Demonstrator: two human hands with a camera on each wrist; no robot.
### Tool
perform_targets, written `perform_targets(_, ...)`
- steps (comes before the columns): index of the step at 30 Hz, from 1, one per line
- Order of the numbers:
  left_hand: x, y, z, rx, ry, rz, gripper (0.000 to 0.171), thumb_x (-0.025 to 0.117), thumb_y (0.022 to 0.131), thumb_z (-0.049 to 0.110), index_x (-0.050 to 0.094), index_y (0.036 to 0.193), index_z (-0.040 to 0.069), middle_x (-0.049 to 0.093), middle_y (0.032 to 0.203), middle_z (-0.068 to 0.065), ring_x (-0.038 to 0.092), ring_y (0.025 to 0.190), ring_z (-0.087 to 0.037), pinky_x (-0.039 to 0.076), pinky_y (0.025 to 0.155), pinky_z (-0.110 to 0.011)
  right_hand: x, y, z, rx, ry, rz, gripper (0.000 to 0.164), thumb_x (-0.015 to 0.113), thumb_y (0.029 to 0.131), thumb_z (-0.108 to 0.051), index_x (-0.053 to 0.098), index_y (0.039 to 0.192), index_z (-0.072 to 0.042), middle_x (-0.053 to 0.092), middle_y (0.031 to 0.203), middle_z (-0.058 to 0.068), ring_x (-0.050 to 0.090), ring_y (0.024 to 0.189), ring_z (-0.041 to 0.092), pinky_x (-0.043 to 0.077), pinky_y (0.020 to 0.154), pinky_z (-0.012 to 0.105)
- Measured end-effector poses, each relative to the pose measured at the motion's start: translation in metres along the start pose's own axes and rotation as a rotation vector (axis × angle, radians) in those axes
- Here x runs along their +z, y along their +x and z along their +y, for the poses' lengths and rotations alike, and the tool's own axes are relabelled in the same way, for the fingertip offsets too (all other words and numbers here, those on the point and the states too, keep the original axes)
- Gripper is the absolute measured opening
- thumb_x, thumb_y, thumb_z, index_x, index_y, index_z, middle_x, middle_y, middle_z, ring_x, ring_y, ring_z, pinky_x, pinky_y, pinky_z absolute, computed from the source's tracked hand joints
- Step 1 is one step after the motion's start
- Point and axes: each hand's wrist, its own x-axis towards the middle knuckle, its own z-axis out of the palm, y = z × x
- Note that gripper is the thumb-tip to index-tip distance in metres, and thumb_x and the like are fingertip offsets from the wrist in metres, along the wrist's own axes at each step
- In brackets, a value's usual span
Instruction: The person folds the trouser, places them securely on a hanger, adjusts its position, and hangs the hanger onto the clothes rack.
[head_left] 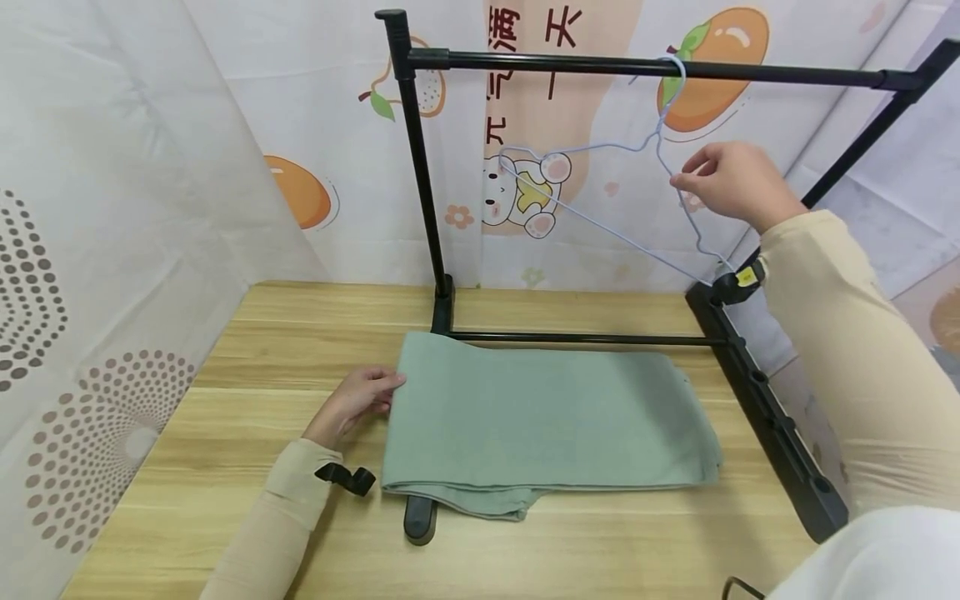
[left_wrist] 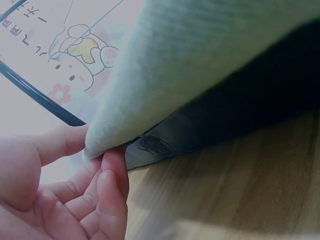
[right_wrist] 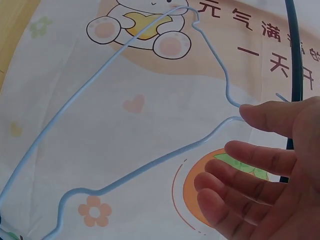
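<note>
A folded sage-green cloth (head_left: pixel 547 417) lies on the table across the rack's left foot. At its left edge my left hand (head_left: pixel 356 404) pinches the fabric. The left wrist view shows the thumb and index finger on the lifted edge of the cloth (left_wrist: pixel 175 60). A light-blue wire hanger (head_left: pixel 658 132) hangs by its hook from the rack's top bar, tilted. Beside its neck is my right hand (head_left: pixel 738 179), fingers loosely bent. In the right wrist view, the thumb overlaps the hanger wire (right_wrist: pixel 150 162) near the neck; whether it touches is unclear. No grip shows.
A black rack (head_left: pixel 540 63) stands at the back, with uprights on both sides, a low crossbar (head_left: pixel 585 338) and a long right foot (head_left: pixel 780 433). Printed curtains (head_left: pixel 360 242) enclose the wooden table (head_left: pixel 300 333). A dark cable (head_left: pixel 738 583) shows at the front right.
</note>
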Motion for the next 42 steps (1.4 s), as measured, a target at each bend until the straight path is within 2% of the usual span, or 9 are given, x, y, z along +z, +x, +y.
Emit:
perform_targets(6,-0.001,0.001,-0.002,-0.001,0.006,0.002,0.032,0.063,0.096,0.024,0.059,0.112,-0.003,0.059,0.078,0.007,0.057,0.069,-0.006,0.051,0.062,-0.019,0.001,0.011,-0.007,0.014,0.027,0.033,0.060,0.047,0.098,-0.047,0.052,0.130,0.004,0.052,0.127,0.029,0.050,0.106,0.040,0.043,0.079,0.047)
perform_targets(10,-0.001,0.002,-0.004,-0.005,0.005,0.000,0.032,0.063,0.095,0.024,0.060,0.111,-0.003,0.060,0.078,0.006,0.057,0.068,-0.006,0.051,0.063,-0.019,0.003,0.019,-0.010,0.026,0.077,0.072,0.061,0.048,0.097,-0.048,0.053,0.131,0.003,0.051,0.128,0.026,0.046,0.109,0.036,0.041,0.076,0.041)
perform_targets(15,-0.001,-0.001,-0.004,-0.001,-0.004,0.002,0.031,0.062,0.096,0.023,0.060,0.112,-0.004,0.059,0.077,0.006,0.056,0.066,-0.006,0.052,0.062,-0.019,0.006,0.030,-0.015,0.029,0.122,0.122,0.063,0.050,0.096,-0.051,0.056,0.131,0.001,0.053,0.124,0.020,0.045,0.103,0.028,0.040,0.072,0.033)
perform_targets(23,-0.002,-0.002,-0.003,-0.006,-0.007,0.009,0.034,0.061,0.096,0.024,0.059,0.116,-0.004,0.060,0.078,0.006,0.056,0.067,-0.006,0.052,0.063,-0.020,0.005,0.042,-0.026,0.023,0.150,0.134,0.062,0.054,0.095,-0.050,0.058,0.131,0.000,0.055,0.120,0.016,0.046,0.104,0.025,0.039,0.079,0.032)
perform_targets(26,-0.002,-0.002,-0.003,-0.008,-0.013,0.009,0.031,0.061,0.096,0.023,0.060,0.113,-0.004,0.060,0.076,0.006,0.056,0.065,-0.006,0.052,0.062,-0.019,0.005,0.045,-0.030,0.041,0.175,0.134,0.061,0.056,0.094,-0.049,0.059,0.129,0.001,0.058,0.111,0.008,0.047,0.100,0.021,0.039,0.079,0.030)
perform_targets(30,-0.003,-0.002,-0.004,-0.010,-0.016,0.006,0.030,0.061,0.096,0.023,0.061,0.111,-0.003,0.060,0.076,0.006,0.056,0.065,-0.006,0.052,0.062,-0.019,0.005,0.048,-0.036,0.080,0.214,0.128,0.056,0.058,0.094,-0.046,0.061,0.127,0.000,0.055,0.087,-0.010,0.044,0.090,0.013,0.037,0.077,0.029)
perform_targets(32,-0.003,-0.002,-0.004,-0.010,-0.015,0.008,0.030,0.062,0.096,0.023,0.061,0.111,-0.003,0.060,0.076,0.006,0.056,0.066,-0.006,0.052,0.062,-0.019,0.004,0.050,-0.038,0.089,0.234,0.119,0.053,0.059,0.094,-0.044,0.062,0.124,0.000,0.054,0.078,-0.015,0.042,0.087,0.012,0.036,0.077,0.030)
perform_targets(36,-0.003,-0.002,-0.004,-0.010,-0.016,0.012,0.030,0.062,0.096,0.023,0.061,0.111,-0.003,0.060,0.077,0.006,0.055,0.065,-0.005,0.052,0.062,-0.019,0.004,0.053,-0.039,0.102,0.279,0.096,0.044,0.060,0.094,-0.043,0.065,0.115,-0.005,0.055,0.069,-0.019,0.043,0.084,0.011,0.036,0.075,0.029)
perform_targets(42,0.000,0.000,-0.004,-0.012,-0.024,0.014,0.037,0.062,0.096,0.022,0.058,0.118,-0.007,0.062,0.077,0.005,0.057,0.064,-0.005,0.052,0.062,-0.019,0.004,0.056,-0.032,0.120,0.417,0.068,0.023,0.063,0.093,-0.039,0.067,0.095,-0.017,0.056,0.063,-0.017,0.045,0.072,0.009,0.038,0.058,0.022)
